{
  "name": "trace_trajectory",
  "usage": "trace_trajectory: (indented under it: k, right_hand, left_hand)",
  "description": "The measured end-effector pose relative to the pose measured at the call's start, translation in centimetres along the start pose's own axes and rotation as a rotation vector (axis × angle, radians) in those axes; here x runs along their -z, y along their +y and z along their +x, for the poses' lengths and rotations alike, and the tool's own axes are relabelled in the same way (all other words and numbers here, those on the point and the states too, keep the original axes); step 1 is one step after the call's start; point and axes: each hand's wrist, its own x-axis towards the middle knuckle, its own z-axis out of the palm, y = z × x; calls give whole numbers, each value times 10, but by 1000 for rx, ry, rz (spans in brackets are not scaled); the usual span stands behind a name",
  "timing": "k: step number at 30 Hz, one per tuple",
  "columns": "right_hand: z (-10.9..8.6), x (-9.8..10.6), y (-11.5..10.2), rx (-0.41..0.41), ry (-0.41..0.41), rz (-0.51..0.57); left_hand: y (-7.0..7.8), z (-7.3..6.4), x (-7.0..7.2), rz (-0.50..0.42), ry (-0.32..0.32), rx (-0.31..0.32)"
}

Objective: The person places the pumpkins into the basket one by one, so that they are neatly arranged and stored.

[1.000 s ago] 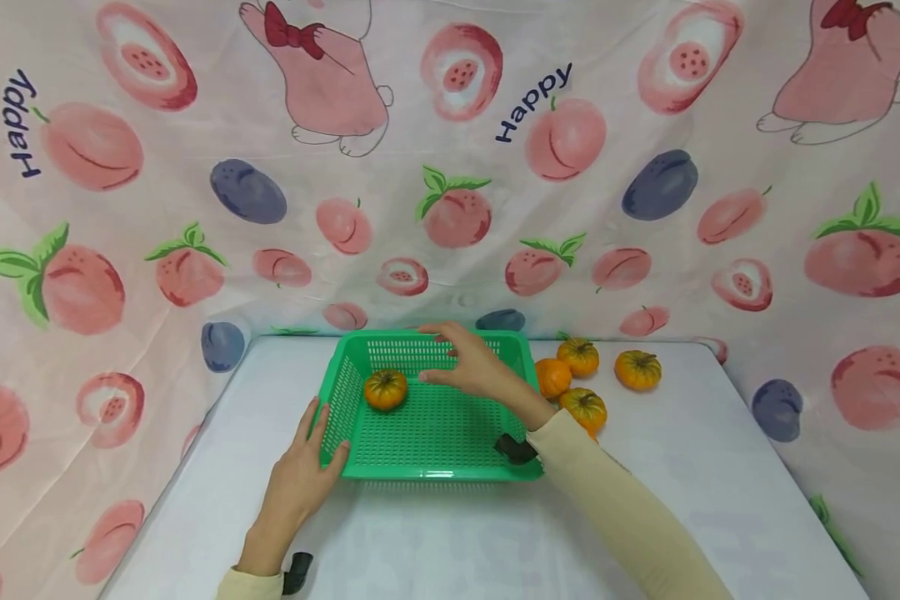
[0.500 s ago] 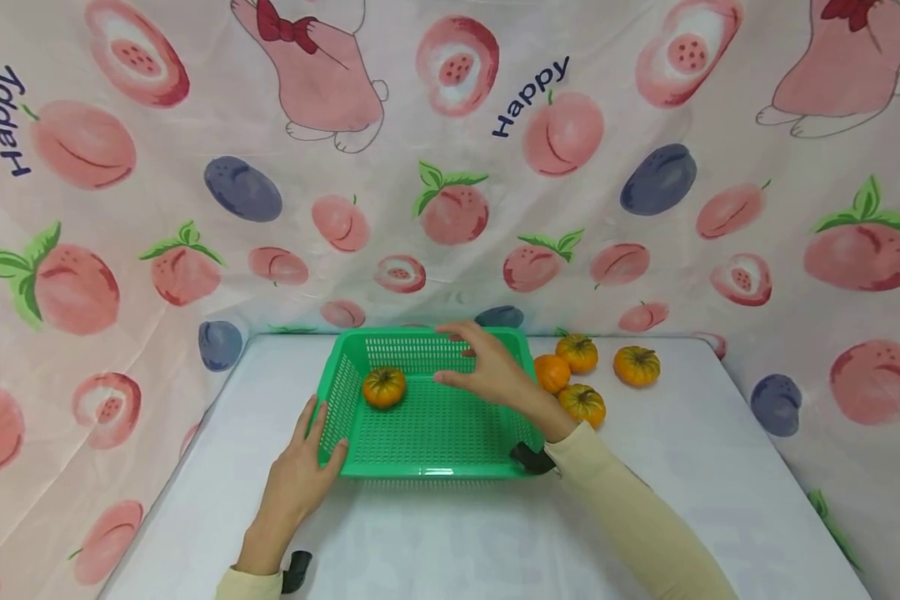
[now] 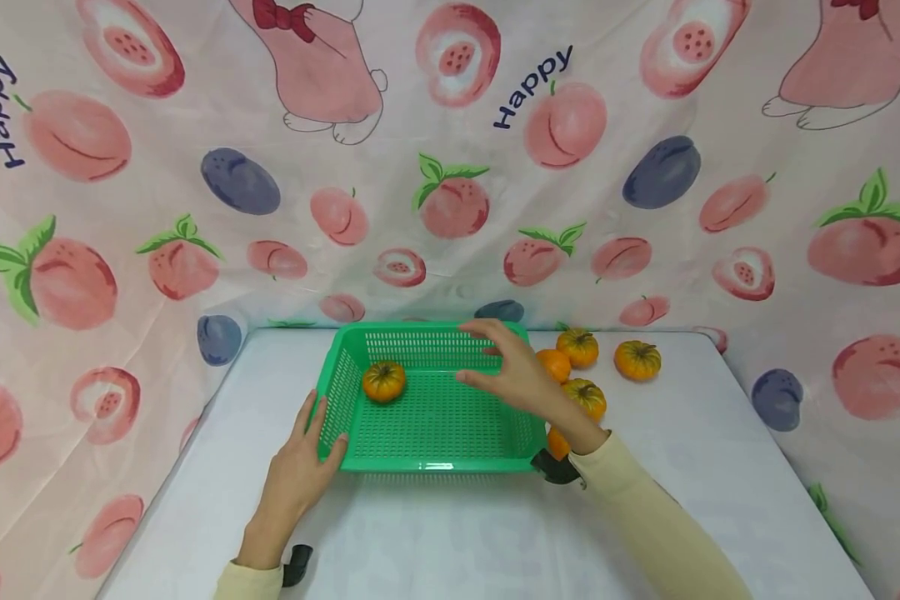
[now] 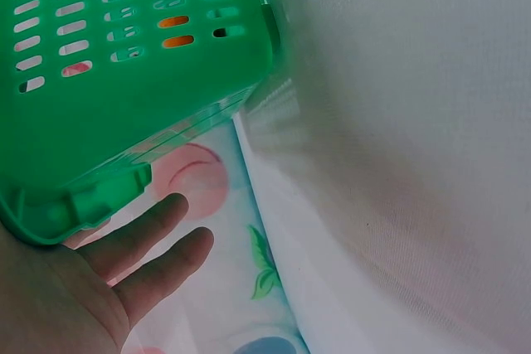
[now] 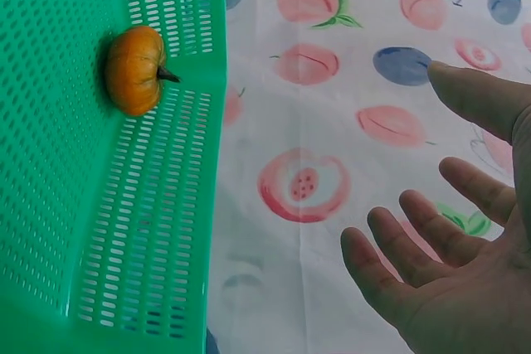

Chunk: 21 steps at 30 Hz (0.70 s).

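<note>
A green plastic basket (image 3: 438,465) with slotted walls sits on the table, and one small orange pumpkin (image 3: 384,381) lies in its back left part. At the basket's left front corner is my left hand (image 3: 296,471), its thumb near the rim. In the left wrist view, two fingers (image 4: 170,269) stretch out straight beneath the basket's rim. My right hand (image 3: 516,373) hovers over the basket's right side with nothing in it. Its fingers are spread and loosely bent in the right wrist view, and the pumpkin (image 5: 137,70) shows across from them.
Several small pumpkins lie to the right of the basket; one pumpkin (image 3: 637,361) sits apart farther right, and another pumpkin (image 3: 558,442) is partly hidden by the right wrist. Behind the white tabletop (image 3: 450,542) hangs a pink fruit-print cloth (image 3: 450,275).
My right hand has moved right, away from the pumpkin in the basket, toward the basket's right wall. The left hand stays at the left rim. The view has tilted slightly downward.
</note>
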Motion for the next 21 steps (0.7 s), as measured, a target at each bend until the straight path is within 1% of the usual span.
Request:
trace_trajectory:
  k: [7, 16, 21]
  right_hand:
    - [-10, 12, 0, 13, 61, 16]
    - [-25, 29, 4, -59, 93, 75]
    - [-35, 37, 10, -112, 117, 83]
  left_hand:
    - [-1, 0, -1, 0, -2, 10]
    - [0, -1, -1, -10, 1, 7]
    - [1, -1, -1, -12, 6, 5]
